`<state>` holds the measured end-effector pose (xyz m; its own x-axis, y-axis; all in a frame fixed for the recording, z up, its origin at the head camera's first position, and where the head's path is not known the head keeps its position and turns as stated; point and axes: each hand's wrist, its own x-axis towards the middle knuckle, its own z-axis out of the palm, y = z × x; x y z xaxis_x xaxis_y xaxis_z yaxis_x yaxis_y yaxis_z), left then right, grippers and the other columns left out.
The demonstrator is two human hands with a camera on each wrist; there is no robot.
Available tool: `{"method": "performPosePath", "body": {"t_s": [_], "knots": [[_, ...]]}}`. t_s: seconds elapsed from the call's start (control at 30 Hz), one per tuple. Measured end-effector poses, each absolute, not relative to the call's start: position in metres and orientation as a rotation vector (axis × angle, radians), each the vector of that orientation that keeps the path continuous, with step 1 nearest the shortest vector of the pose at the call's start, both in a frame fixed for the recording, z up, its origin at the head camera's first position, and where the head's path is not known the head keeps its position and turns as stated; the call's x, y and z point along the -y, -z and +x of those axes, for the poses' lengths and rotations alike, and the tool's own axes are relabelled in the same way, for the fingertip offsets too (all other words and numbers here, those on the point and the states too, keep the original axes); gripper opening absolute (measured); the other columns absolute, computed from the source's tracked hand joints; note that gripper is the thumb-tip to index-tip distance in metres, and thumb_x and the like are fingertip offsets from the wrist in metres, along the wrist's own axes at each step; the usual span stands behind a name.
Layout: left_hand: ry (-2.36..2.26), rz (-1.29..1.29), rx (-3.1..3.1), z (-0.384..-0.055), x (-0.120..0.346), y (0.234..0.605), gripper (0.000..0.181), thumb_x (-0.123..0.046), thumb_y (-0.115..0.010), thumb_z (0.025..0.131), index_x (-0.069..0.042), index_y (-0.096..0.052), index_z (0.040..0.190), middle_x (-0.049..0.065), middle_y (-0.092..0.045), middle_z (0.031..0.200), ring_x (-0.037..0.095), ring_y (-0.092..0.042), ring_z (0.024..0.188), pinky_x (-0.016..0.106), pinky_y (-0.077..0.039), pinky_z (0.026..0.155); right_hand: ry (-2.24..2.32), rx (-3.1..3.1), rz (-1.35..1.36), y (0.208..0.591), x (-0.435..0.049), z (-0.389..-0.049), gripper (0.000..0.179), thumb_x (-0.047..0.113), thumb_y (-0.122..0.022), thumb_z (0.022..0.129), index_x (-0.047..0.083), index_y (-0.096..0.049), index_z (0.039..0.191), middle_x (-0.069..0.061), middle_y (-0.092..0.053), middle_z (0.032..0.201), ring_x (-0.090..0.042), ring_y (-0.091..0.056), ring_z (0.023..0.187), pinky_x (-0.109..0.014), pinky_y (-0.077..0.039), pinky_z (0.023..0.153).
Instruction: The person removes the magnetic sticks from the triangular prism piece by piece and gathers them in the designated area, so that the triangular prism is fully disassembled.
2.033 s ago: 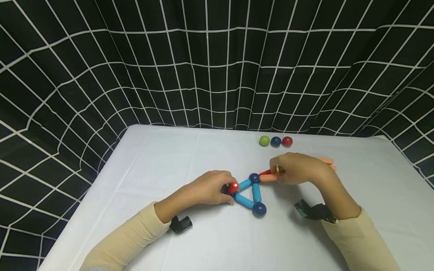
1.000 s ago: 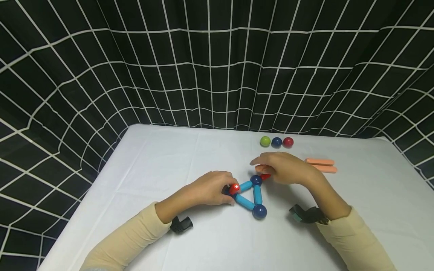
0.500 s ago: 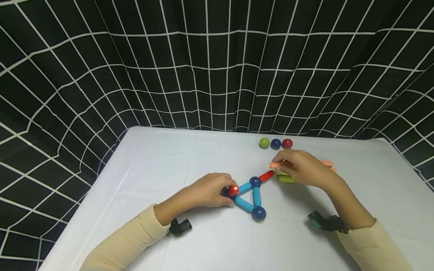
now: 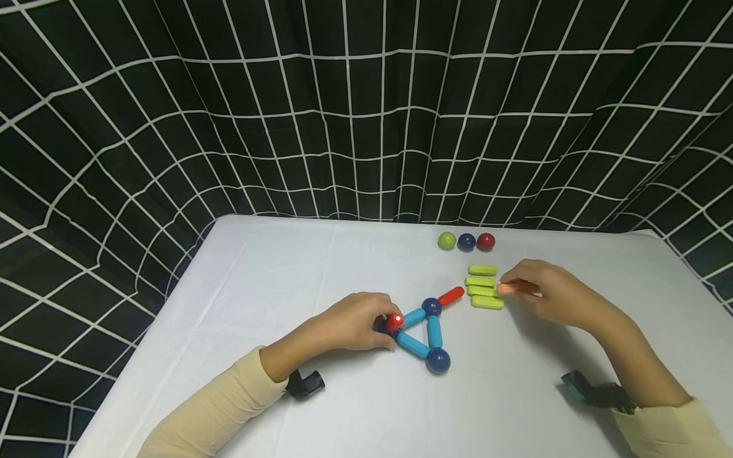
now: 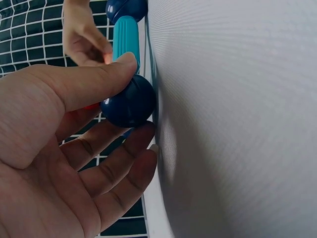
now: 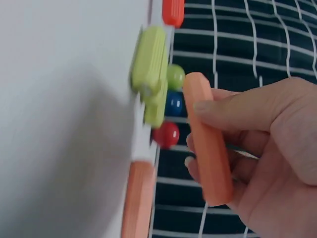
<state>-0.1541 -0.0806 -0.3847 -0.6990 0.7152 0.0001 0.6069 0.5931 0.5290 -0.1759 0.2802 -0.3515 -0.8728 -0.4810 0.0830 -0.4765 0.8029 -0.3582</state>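
Note:
On the white table lies a triangle of light blue rods (image 4: 412, 345) joined by dark blue balls (image 4: 438, 360). My left hand (image 4: 357, 324) grips the triangle's left ball (image 5: 130, 105), its thumb lying over the ball and the rod end. A red rod (image 4: 394, 322) sticks up from that corner. Another red rod (image 4: 451, 296) extends from the far ball (image 4: 432, 306). My right hand (image 4: 552, 296) pinches an orange rod (image 6: 210, 148) between thumb and fingers, just right of several yellow-green rods (image 4: 487, 303) lying side by side.
Near the table's back edge sit a green ball (image 4: 447, 240), a dark blue ball (image 4: 466, 242) and a red ball (image 4: 486, 241) in a row. Another orange rod (image 6: 137, 198) lies on the table in the right wrist view. A black gridded curtain (image 4: 355, 127) hangs behind.
My right hand has lifted an orange rod away from the far ball and carried it right, uncovering the yellow-green rods. My left hand stays at its corner.

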Motion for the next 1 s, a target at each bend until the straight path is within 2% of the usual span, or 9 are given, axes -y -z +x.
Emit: {"method": "performPosePath", "body": {"t_s": [0.13, 0.2, 0.37, 0.57, 0.8, 0.9, 1.0], "knots": [[-0.755, 1.102, -2.606, -0.154, 0.079, 0.384, 0.028, -0.024, -0.089, 0.078, -0.017, -0.074, 0.102, -0.008, -0.059, 0.084, 0.009, -0.053, 0.076, 0.023, -0.044, 0.069, 0.569, -2.998, -0.756, 0.353, -0.298, -0.173, 0.027, 0.009, -0.083, 0.082, 0.001, -0.075, 0.107, -0.014, -0.072, 0.105, -0.031, -0.064, 0.096, -0.049, -0.055, 0.081], [-0.756, 1.096, -2.605, -0.154, 0.079, 0.384, 0.029, -0.024, -0.088, 0.078, -0.017, -0.074, 0.102, -0.009, -0.06, 0.084, 0.009, -0.053, 0.076, 0.023, -0.044, 0.07, 0.564, -3.004, -0.728, 0.354, -0.305, -0.173, 0.029, 0.008, -0.083, 0.082, 0.0, -0.075, 0.109, -0.018, -0.07, 0.115, -0.036, -0.064, 0.102, -0.051, -0.054, 0.082], [-0.75, 1.088, -2.611, -0.155, 0.078, 0.383, 0.029, -0.024, -0.088, 0.078, -0.017, -0.074, 0.102, -0.01, -0.058, 0.084, 0.009, -0.053, 0.077, 0.024, -0.044, 0.071, 0.539, -3.0, -0.658, 0.357, -0.313, -0.176, 0.03, 0.007, -0.081, 0.083, -0.001, -0.075, 0.112, -0.015, -0.068, 0.123, -0.038, -0.063, 0.107, -0.05, -0.054, 0.083], [-0.736, 1.078, -2.616, -0.155, 0.077, 0.382, 0.028, -0.024, -0.088, 0.078, -0.017, -0.074, 0.101, -0.011, -0.057, 0.083, 0.009, -0.052, 0.076, 0.024, -0.044, 0.07, 0.46, -2.965, -0.574, 0.365, -0.317, -0.183, 0.031, 0.013, -0.08, 0.086, -0.002, -0.074, 0.112, -0.017, -0.066, 0.126, -0.045, -0.057, 0.118, -0.059, -0.046, 0.094], [-0.737, 1.089, -2.609, -0.155, 0.078, 0.384, 0.028, -0.024, -0.088, 0.079, -0.017, -0.074, 0.102, -0.01, -0.058, 0.084, 0.008, -0.052, 0.076, 0.024, -0.044, 0.07, 0.39, -2.956, -0.512, 0.372, -0.322, -0.184, 0.026, 0.01, -0.08, 0.085, -0.004, -0.074, 0.107, -0.027, -0.064, 0.122, -0.051, -0.054, 0.116, -0.065, -0.041, 0.094], [-0.743, 1.083, -2.609, -0.155, 0.079, 0.385, 0.029, -0.025, -0.088, 0.079, -0.017, -0.074, 0.102, -0.01, -0.058, 0.084, 0.008, -0.052, 0.076, 0.024, -0.044, 0.07, 0.377, -2.98, -0.503, 0.372, -0.32, -0.184, 0.024, 0.005, -0.08, 0.083, -0.003, -0.074, 0.105, -0.026, -0.067, 0.111, -0.048, -0.058, 0.108, -0.065, -0.044, 0.091], [-0.751, 1.083, -2.609, -0.155, 0.08, 0.386, 0.029, -0.025, -0.088, 0.079, -0.017, -0.074, 0.103, -0.01, -0.058, 0.084, 0.008, -0.052, 0.076, 0.024, -0.044, 0.07, 0.337, -3.021, -0.5, 0.373, -0.318, -0.184, 0.025, 0.001, -0.081, 0.081, -0.001, -0.074, 0.105, -0.018, -0.067, 0.099, -0.042, -0.061, 0.097, -0.062, -0.047, 0.087]]}}
